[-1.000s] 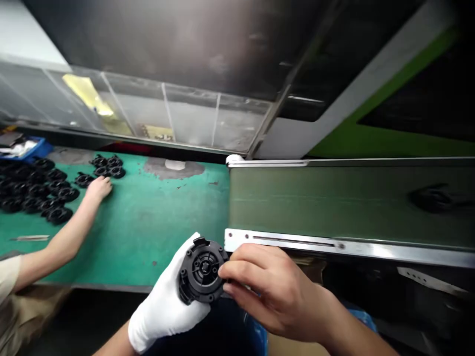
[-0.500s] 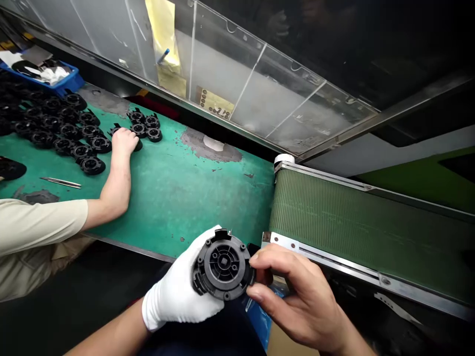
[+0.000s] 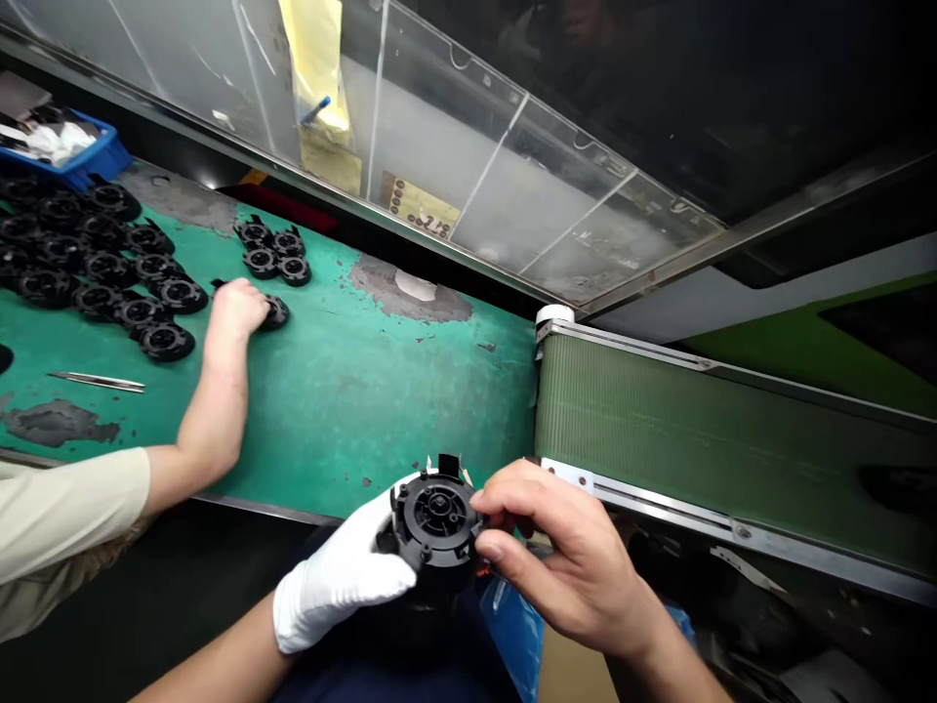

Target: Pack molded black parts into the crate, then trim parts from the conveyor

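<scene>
Just off the near edge of the green table [image 3: 410, 391], a white-gloved left hand [image 3: 344, 576] cradles a round black ribbed plastic part [image 3: 437, 517] while the bare right hand [image 3: 563, 557] pinches its rim; a steady cradle and light fingertip turning would likely serve best.

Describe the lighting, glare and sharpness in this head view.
Head view: the round black part between the gloved left hand and bare right hand is fairly sharp; glare streaks the clear panels; the upper right is dark; straight edges bow toward the corners.
</scene>
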`<state>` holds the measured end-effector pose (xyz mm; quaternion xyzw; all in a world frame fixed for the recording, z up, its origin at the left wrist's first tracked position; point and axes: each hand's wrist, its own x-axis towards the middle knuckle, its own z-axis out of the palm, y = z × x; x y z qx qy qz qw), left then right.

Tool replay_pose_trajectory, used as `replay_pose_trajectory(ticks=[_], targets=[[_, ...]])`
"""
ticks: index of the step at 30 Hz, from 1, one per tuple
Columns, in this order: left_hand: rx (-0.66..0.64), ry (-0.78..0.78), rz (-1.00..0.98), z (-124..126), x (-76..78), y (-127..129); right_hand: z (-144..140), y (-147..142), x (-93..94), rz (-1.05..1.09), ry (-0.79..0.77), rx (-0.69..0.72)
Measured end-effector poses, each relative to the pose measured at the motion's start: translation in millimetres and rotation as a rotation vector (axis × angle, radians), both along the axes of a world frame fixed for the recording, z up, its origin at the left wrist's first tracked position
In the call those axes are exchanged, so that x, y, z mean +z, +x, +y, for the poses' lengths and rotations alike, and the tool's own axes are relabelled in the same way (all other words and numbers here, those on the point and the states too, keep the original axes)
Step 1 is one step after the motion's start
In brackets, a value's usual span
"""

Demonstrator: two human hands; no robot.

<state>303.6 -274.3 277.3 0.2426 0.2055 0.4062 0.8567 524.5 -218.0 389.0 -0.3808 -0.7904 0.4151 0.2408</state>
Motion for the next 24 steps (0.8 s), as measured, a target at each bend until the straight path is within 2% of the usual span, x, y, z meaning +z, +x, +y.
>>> replay_pose_trajectory(ticks=[5, 8, 11, 13, 16, 18, 21, 24], targets=[[-0.019, 0.025, -0.016, 10.2, 0.2, -6.9, 8.2, 1.8, -3.3, -0.191, -0.120, 0.129], [0.010, 0.010, 0.186, 9.2, -12.3, -18.8, 15.5, 3.8, -26.5, -0.216, -0.132, 0.145], [0.071, -0.105, 0.405, 1.1, -30.0, -32.2, 26.1, 11.5, -75.9, -0.305, -0.198, -0.020], [0.112, -0.150, 0.471, -4.6, -40.0, -41.6, 34.5, 20.0, -122.7, -0.418, -0.246, -0.145], [0.162, -0.148, 0.519, -11.1, -49.9, -56.6, 44.6, 31.3, -197.7, -0.619, -0.320, -0.223], [0.182, -0.148, 0.542, -16.0, -54.6, -66.1, 47.7, 33.4, -238.4, -0.728, -0.347, -0.270], [0.214, -0.179, 0.572, -27.1, -59.3, -77.9, 48.7, 27.5, -275.6, -0.800, -0.356, -0.308], [0.238, -0.221, 0.617, -36.3, -57.7, -89.2, 52.3, 16.2, -291.8, -0.822, -0.336, -0.323]])
